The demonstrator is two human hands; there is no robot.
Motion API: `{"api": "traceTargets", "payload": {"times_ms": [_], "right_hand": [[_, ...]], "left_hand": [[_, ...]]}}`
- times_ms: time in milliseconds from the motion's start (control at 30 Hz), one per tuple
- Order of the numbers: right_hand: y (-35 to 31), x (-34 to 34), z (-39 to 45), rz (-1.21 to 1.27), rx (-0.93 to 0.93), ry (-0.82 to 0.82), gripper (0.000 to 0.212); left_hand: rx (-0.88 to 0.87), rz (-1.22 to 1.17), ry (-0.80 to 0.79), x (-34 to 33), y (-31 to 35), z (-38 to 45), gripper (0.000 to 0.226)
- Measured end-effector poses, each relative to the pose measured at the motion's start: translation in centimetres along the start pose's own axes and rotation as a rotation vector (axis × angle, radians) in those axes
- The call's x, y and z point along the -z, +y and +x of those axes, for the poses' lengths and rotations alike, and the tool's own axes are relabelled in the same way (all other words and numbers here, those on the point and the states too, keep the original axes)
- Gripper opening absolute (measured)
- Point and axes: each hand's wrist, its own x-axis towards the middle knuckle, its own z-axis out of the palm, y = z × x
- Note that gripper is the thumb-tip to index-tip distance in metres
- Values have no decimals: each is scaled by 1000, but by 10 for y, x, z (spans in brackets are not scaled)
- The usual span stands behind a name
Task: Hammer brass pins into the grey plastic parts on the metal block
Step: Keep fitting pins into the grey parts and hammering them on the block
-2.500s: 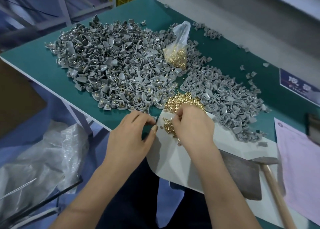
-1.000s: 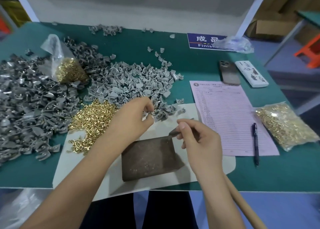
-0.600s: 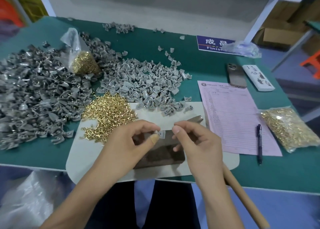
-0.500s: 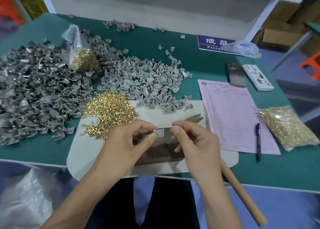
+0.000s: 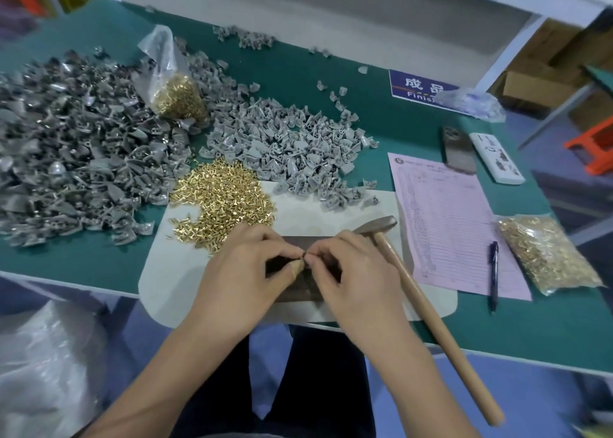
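Observation:
My left hand [image 5: 252, 271] and my right hand [image 5: 351, 271] meet fingertip to fingertip over the dark metal block [image 5: 298, 286], which lies on a white sheet [image 5: 172, 278]. Between the fingertips they pinch a small grey plastic part [image 5: 303, 256], mostly hidden. Whether a brass pin is held with it I cannot tell. Loose brass pins [image 5: 225, 198] are heaped just beyond the block. A wooden-handled hammer [image 5: 418, 301] lies to the right of my right hand, its head beside the block. Piles of grey plastic parts [image 5: 288, 152] cover the green table behind.
A larger, darker heap of grey parts [image 5: 73, 152] fills the left. A bag of brass pins [image 5: 179, 96] stands at the back and another bag [image 5: 544, 255] lies right. A pink form [image 5: 444, 212], pen [image 5: 493, 271], phone [image 5: 457, 149] and remote [image 5: 496, 162] lie right.
My view swung from the left heap to the block. My hands left the pin pile, my left hand took a grey part, and both hands closed together over the block. The hammer now lies beside it.

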Motion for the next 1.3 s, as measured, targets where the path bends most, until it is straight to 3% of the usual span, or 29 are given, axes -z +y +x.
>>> {"api": "traceTargets", "payload": {"times_ms": [567, 833, 1133, 1300], "right_hand": [[7, -5, -2, 130, -13, 17, 12], [-7, 8, 3, -170, 133, -15, 5], [2, 0, 2, 97, -89, -40, 9], [3, -1, 2, 181, -126, -53, 11]], "left_hand": [[46, 29, 2, 3, 2, 1, 12], [30, 65, 18, 1, 1, 1, 12], [-30, 152, 28, 3, 4, 0, 14], [-7, 137, 29, 2, 4, -1, 15]]}}
